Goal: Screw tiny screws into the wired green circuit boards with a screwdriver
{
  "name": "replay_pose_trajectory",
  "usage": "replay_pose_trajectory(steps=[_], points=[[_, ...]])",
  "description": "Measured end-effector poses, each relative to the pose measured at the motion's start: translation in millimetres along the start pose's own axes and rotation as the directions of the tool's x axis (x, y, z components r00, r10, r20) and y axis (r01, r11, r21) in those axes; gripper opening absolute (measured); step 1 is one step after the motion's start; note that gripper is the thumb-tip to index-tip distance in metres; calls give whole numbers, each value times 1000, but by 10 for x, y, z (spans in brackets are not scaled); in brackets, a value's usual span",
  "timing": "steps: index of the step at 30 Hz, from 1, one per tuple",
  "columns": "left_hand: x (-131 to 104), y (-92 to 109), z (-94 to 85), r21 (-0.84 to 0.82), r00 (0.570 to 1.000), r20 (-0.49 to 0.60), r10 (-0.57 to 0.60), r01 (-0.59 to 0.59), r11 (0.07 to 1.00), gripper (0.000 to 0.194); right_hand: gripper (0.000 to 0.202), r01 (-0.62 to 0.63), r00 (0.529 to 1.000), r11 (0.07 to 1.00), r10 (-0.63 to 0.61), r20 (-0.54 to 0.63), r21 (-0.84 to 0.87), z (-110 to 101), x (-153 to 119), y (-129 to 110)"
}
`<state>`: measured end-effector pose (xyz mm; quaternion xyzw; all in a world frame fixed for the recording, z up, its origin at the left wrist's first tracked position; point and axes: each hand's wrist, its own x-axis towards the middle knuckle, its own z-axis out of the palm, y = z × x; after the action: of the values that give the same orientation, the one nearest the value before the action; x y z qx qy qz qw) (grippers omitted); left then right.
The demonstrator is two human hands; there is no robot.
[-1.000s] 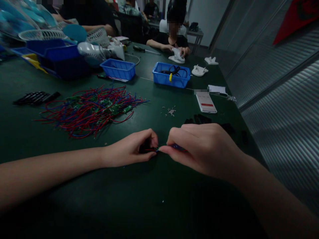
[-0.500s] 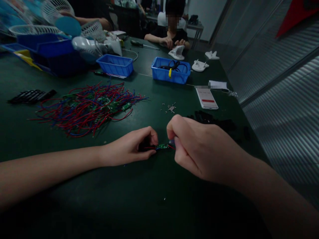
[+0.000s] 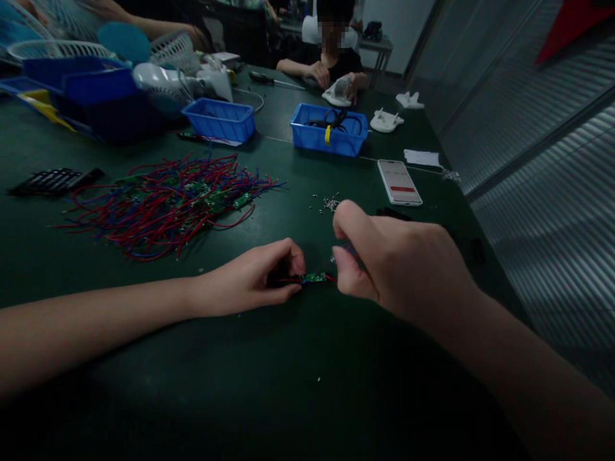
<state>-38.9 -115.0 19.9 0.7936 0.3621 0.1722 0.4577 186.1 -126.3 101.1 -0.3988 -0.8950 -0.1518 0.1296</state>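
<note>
Pinched between thumb and fingertips, the left hand [image 3: 250, 282] keeps a narrow grip on the near end of a small green circuit board [image 3: 313, 278], which lies low over the dark green bench [image 3: 269, 384] just below the centre of the view. Thin red wire [image 3: 290, 280] shows at the board's left end, by those fingertips. At 3 o'clock of the board, the right hand [image 3: 403, 266] is curled in a closed grip around a slim dark tool [image 3: 346, 248], only a short part of which shows; its tip points down at the board's right end. At 10 o'clock of the hands lies a loose heap of red and blue wires with green boards [image 3: 173, 202]. A scatter of small screws [image 3: 329, 203] sits at 12 o'clock, a phone [image 3: 398, 182] at 1 o'clock. Farther back stand two blue trays [image 3: 327, 137], and another person's hands [image 3: 339, 80] hold a white part.
</note>
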Motion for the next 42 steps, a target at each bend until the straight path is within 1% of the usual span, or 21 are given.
replay_pose_trajectory(steps=[2, 4, 5, 7, 9, 11, 13, 15, 16, 18, 19, 21, 23, 25, 28, 30, 33, 35, 39, 42], points=[[-4, -13, 10, -13, 1000, 2, -3, 3, 1000, 20, 20, 47, 993, 983, -65, 94, 177, -14, 15, 19], [-7, -31, 18, -14, 1000, 0, -1, 1, 1000, 22, 19, 108, 980, 959, -148, 135, 262, -36, 19, 41], [-7, -39, 20, -9, 1000, -5, 4, -4, 1000, 23, 18, 138, 974, 957, -177, 139, 255, -46, 16, 50], [-5, -45, 14, 15, 1000, -10, 16, -16, 1000, 26, 17, 174, 973, 969, -197, 121, 175, -59, 2, 63], [-1, -35, -1, 48, 999, -13, 32, -31, 998, 25, 25, 174, 979, 981, -182, 93, 87, -55, -20, 66], [3, -10, -19, 68, 999, -12, 42, -41, 997, 23, 37, 153, 988, 988, -153, 35, 20, -36, -41, 57], [6, 18, -33, 67, 999, -8, 39, -39, 997, 21, 45, 119, 992, 992, -120, -34, -33, -15, -51, 36], [7, 35, -34, 67, 999, -4, 38, -37, 997, 21, 47, 69, 996, 996, -72, -60, -59, -4, -47, 9], [8, 37, -30, 66, 999, -5, 38, -37, 997, 21, 44, 37, 998, 998, -39, -48, -48, -3, -42, -3], [8, 29, -15, 59, 999, -8, 31, -31, 998, 21, 31, 0, 1000, 999, 0, 4, 42, -8, -30, -16], [8, 21, -7, 52, 1000, -11, 28, -27, 998, 21, 26, 1, 999, 994, -5, 32, 113, -11, -26, -17], [7, 1, 6, 41, 1000, -12, 21, -20, 999, 21, 25, 32, 996, 969, -51, 70, 247, -9, -24, -9], [5, -18, 8, 56, 999, -17, 29, -28, 998, 24, 24, 97, 990, 949, -122, 65, 300, 3, -30, 2], [1, -30, 1, 90, 998, -28, 50, -47, 995, 24, 22, 167, 983, 950, -181, 28, 263, 16, -41, 5], [-8, -38, -17, 126, 996, -29, 82, -78, 989, 22, 25, 248, 969, 958, -242, -53, 145, 17, -64, -13], [-12, -37, -26, 128, 996, -28, 86, -81, 988, 22, 25, 252, 963, 966, -244, -115, 59, 5, -80, -34], [-12, -29, -27, 112, 997, -31, 65, -61, 992, 23, 25, 189, 966, 981, -195, -172, -54, -8, -90, -54], [-7, -25, -21, 86, 999, -20, 49, -48, 995, 25, 27, 156, 975, 986, -163, -150, -57, -5, -79, -53], [6, -16, -3, 32, 999, -20, 38, -38, 999, 27, 23, 117, 993, 987, -115, -19, 113, 4, -35, -27], [11, 0, 0, 15, 1000, -13, 28, -28, 999, 25, 22, 100, 993, 979, -109, 43, 176, -21, -9, -7]])
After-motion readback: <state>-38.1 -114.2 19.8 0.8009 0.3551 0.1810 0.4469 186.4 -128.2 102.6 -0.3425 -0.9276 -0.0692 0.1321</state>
